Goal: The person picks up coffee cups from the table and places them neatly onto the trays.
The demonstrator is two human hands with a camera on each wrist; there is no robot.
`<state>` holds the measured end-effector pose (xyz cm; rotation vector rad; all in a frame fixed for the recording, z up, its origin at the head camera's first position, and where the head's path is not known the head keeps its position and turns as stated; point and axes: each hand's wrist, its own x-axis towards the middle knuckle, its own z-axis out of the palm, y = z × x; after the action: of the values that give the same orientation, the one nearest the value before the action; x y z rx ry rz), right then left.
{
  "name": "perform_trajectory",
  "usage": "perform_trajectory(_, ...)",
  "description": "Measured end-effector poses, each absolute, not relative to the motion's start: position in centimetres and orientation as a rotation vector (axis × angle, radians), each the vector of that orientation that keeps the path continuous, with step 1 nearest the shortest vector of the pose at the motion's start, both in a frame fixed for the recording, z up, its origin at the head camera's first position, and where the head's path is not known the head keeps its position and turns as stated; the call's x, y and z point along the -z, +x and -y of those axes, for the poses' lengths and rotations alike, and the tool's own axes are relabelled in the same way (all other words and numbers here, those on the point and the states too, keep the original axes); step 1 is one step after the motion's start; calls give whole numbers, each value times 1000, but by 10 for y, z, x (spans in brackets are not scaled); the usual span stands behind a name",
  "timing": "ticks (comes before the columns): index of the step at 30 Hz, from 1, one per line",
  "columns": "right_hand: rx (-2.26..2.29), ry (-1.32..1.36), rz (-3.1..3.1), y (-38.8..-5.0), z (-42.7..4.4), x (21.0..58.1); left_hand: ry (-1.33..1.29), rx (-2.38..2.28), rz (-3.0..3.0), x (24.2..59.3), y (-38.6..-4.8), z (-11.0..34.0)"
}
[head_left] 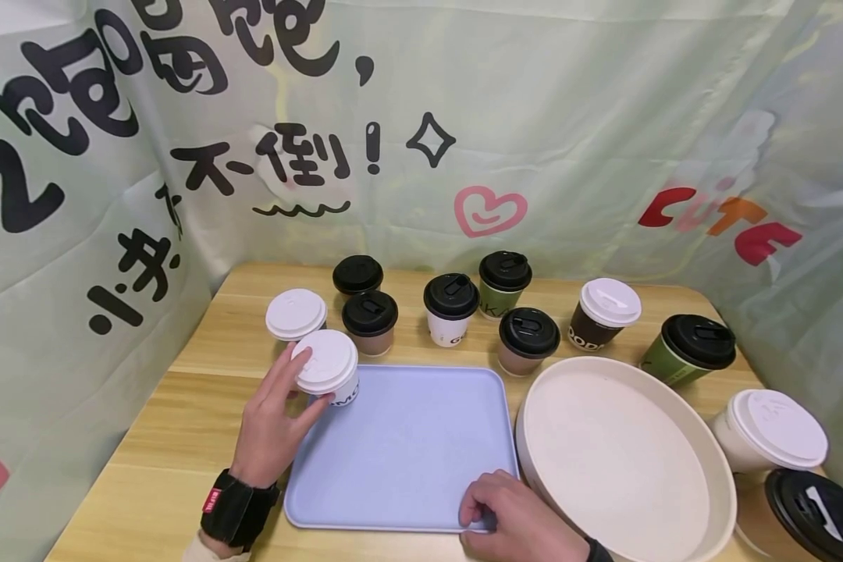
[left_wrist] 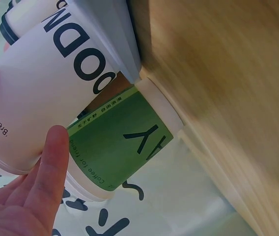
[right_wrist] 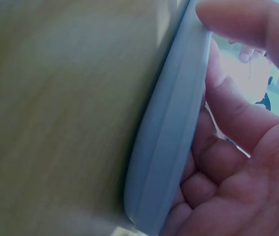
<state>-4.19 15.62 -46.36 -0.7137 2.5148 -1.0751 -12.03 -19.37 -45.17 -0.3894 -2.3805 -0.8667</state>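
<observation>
A white paper cup [head_left: 344, 390] with a white lid is held between the thumb and fingers of my left hand [head_left: 270, 425]. It is at the far left corner of the pale blue tray [head_left: 403, 445]; whether its base touches the tray I cannot tell. Dark letters mark its side in the left wrist view. Just behind it stands another white-lidded cup [head_left: 295, 314], whose green sleeve [left_wrist: 120, 140] shows in the left wrist view. My right hand [head_left: 516, 519] pinches the tray's near rim [right_wrist: 171, 128] by the right corner, thumb outside and fingers curled inside.
Several lidded cups stand along the back, including a black-lidded brown cup [head_left: 370, 321] and a white cup [head_left: 451, 308]. A round cream tray [head_left: 625, 460] lies right of the blue one. Beyond it are a green cup [head_left: 688, 351] and a large white-lidded cup [head_left: 773, 429].
</observation>
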Motion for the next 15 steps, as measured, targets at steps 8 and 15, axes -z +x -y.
perform_trajectory(8,1069,-713,-2513,-42,-156,463,-405,863,2373,453,-121,193)
perform_trajectory(15,1073,-722,-2514,-42,-156,463,-399,879,2388,453,-121,193)
